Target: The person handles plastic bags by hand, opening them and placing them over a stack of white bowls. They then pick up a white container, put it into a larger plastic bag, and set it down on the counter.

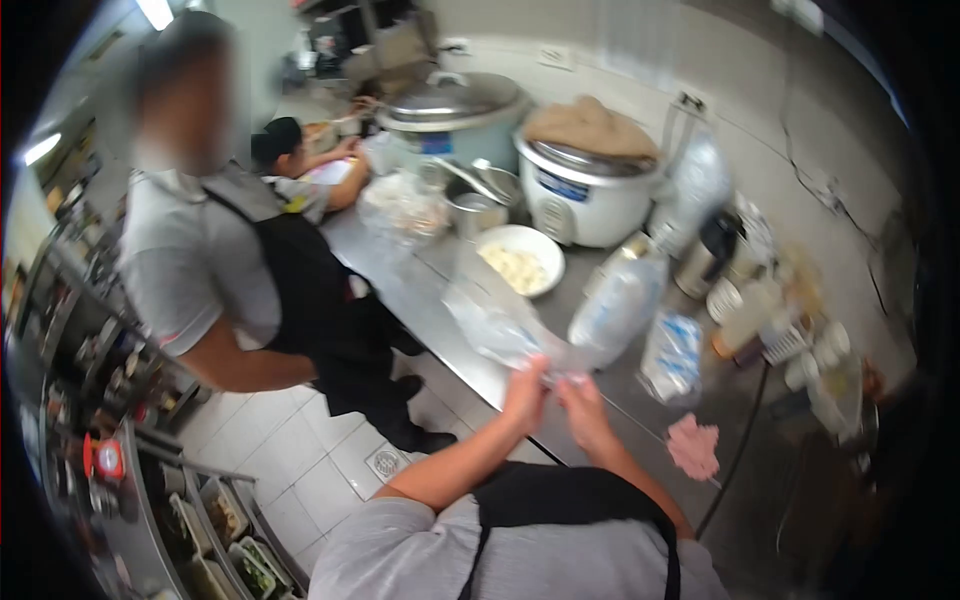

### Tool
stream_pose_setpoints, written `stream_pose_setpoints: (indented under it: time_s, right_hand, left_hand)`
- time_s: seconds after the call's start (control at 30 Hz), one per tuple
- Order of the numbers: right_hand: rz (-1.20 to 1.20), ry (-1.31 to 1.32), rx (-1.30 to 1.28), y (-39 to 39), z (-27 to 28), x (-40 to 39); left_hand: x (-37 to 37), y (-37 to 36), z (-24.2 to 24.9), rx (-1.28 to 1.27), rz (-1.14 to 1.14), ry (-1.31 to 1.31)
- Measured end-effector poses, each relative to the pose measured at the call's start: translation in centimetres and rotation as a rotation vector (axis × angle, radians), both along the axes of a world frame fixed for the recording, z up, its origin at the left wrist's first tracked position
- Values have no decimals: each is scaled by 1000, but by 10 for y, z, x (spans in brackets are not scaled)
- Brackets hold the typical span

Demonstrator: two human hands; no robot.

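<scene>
Clear thin plastic bag [497, 318] held up over the stainless worktop [420, 290], both hands close together pinching its near edge: left hand [526, 392] and right hand [583, 408] almost touching, fingers clamped on the film. Bag looks empty or near empty, so very light, limp, crinkly; likely slippery and clingy, layers stick together, tears if yanked. Best hold judged to be at the mouth edge, thumb and forefinger on each side, rubbing to part the layers; gripping mid-bag would only bunch it. Just beyond it a white bowl [522, 262] with pale food, a white rice cooker [580, 190], a larger lidded pot [452, 115], more bagged items [668, 352] to the right, something pink [693, 446] on the worktop near the right forearm. Another person in a black apron [320, 300] stands left, well apart from the bag.
</scene>
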State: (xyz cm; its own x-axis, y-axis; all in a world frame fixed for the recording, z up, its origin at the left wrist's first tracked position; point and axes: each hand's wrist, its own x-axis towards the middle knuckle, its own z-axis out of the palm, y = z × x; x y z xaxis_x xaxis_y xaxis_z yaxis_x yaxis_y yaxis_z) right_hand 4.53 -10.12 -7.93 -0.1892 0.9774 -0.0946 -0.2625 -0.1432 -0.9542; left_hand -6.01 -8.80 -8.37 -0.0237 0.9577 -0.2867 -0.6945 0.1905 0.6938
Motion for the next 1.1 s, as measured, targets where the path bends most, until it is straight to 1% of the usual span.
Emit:
stream_pose_setpoints:
  time_s: [0.07,0.13,0.23,0.27,0.37,0.43,0.47,0.5,0.57,0.6,0.63,0.73,0.77,0.8,0.87,0.9,1.0,1.1]
  right_hand:
    - [-71,-75,-15,5,1,11]
    - [-134,-50,-51,12,-4,18]
    - [-160,-24,70,20,-14,30]
    - [-182,-59,88,23,-15,34]
    - [-202,-133,175,32,-17,36]
    - [-169,-156,271,37,-18,33]
    - [-157,-227,313,37,-22,31]
    - [-144,-298,348,37,-27,28]
    - [-93,-421,378,26,-24,15]
    - [-57,-473,380,13,-8,4]
    - [-24,-526,390,4,1,-5]
    - [45,-514,370,-5,-9,-21]
    - [95,-506,379,-8,-6,-20]
    - [138,-437,363,-10,-7,-22]
    - [223,-304,335,-14,-13,-26]
    - [278,-224,249,-13,-14,-25]
    - [336,81,125,-8,-16,-24]
    - [267,22,113,-7,-11,-15]
  left_hand:
    - [7,-7,-5,-99,9,135]
    - [5,-13,-4,-133,-39,96]
    - [0,-23,-21,-170,-209,55]
    - [-5,-24,-26,-176,-278,53]
    - [-24,-37,-6,-146,-825,123]
    - [-32,-42,11,120,-1014,338]
    - [-37,-46,21,245,-1110,442]
    - [-41,-47,40,212,-1059,454]
    - [-37,-39,24,405,-606,706]
    - [-35,-38,17,501,-372,826]
    - [-36,-42,17,447,-355,869]
    - [-40,-45,22,335,-302,1043]
    - [-42,-46,19,308,-286,1123]
    - [-44,-47,17,278,-271,1203]
    - [-47,-45,19,231,-248,1172]
    - [-50,-44,21,233,-240,1155]
    - [-52,-41,25,236,-237,1159]
    - [-52,-34,11,257,-253,1178]
